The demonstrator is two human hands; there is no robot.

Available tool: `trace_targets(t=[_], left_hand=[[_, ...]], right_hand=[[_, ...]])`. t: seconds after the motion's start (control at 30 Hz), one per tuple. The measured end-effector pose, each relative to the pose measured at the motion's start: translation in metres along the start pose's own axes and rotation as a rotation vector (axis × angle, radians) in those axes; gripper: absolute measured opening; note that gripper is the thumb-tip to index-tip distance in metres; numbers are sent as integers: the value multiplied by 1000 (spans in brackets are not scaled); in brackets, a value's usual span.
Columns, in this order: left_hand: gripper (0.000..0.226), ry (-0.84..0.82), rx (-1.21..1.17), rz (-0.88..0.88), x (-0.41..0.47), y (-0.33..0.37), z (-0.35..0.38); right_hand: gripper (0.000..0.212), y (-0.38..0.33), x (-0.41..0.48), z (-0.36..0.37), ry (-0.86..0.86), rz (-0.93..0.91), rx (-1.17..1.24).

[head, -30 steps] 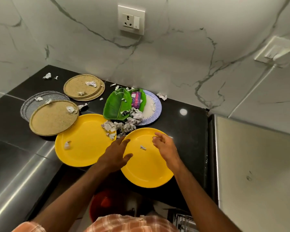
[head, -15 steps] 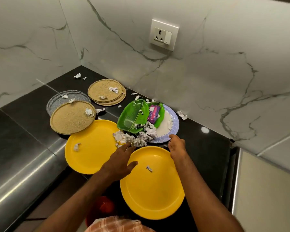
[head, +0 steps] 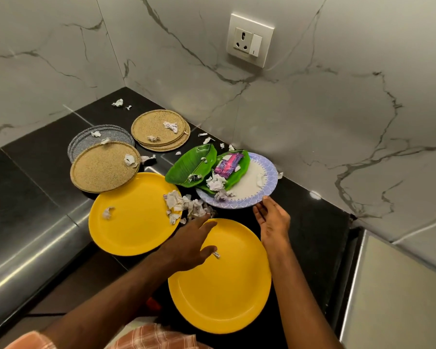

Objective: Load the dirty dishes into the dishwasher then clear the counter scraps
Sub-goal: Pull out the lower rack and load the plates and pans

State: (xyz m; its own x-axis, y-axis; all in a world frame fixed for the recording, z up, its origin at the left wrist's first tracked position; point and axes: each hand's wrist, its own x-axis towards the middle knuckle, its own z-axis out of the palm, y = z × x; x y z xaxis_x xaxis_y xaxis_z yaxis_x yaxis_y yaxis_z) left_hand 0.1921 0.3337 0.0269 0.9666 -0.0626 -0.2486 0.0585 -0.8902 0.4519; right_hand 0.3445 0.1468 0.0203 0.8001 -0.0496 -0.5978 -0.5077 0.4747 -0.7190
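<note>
Two yellow plates lie on the black counter: a near yellow plate [head: 224, 285] under my forearms and a far yellow plate [head: 134, 217] to its left. My left hand [head: 189, 245] hovers open over the near plate's upper left rim, fingers stretched toward a pile of crumpled paper scraps [head: 186, 205]. My right hand [head: 272, 220] is open, its fingertips at the near edge of a blue-rimmed plate [head: 259, 192]. That plate carries green leaf-shaped dishes [head: 191, 165], a purple wrapper [head: 228, 163] and scraps.
Tan round plates [head: 103, 170] [head: 159, 132] and a grey plate [head: 86, 142] lie at the back left, each with paper bits. The marble wall with a socket [head: 249, 40] stands close behind. A steel strip [head: 35, 255] runs along the counter's left front.
The view has shifted so the plates sit further right and nearer. My right hand has moved forward from the near yellow plate to the blue-rimmed plate's edge; my left hand reaches toward the scrap pile.
</note>
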Motion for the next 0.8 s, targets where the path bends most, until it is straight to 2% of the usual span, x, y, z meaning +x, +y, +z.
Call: trace_targets(t=[0.13, 0.3, 0.47, 0.5, 0.57, 0.67, 0.8], left_hand=[[74, -5, -7, 5, 7, 5, 2], [69, -22, -31, 39, 6, 13, 4], [55, 188, -205, 173, 16, 31, 0], [55, 176, -218, 184, 22, 38, -4], [57, 52, -190, 200, 37, 51, -12], [60, -129, -42, 209, 64, 61, -15], [67, -205, 102, 125, 94, 52, -12]], right_hand=[[6, -6, -7, -12, 48, -16, 85], [12, -16, -22, -30, 77, -38, 146], [14, -13, -39, -42, 60, -35, 125], [16, -11, -44, -43, 55, -27, 126], [15, -6, -51, -43, 47, -8, 141], [8, -1, -65, -42, 19, 18, 161], [14, 2, -77, -50, -10, 30, 172]])
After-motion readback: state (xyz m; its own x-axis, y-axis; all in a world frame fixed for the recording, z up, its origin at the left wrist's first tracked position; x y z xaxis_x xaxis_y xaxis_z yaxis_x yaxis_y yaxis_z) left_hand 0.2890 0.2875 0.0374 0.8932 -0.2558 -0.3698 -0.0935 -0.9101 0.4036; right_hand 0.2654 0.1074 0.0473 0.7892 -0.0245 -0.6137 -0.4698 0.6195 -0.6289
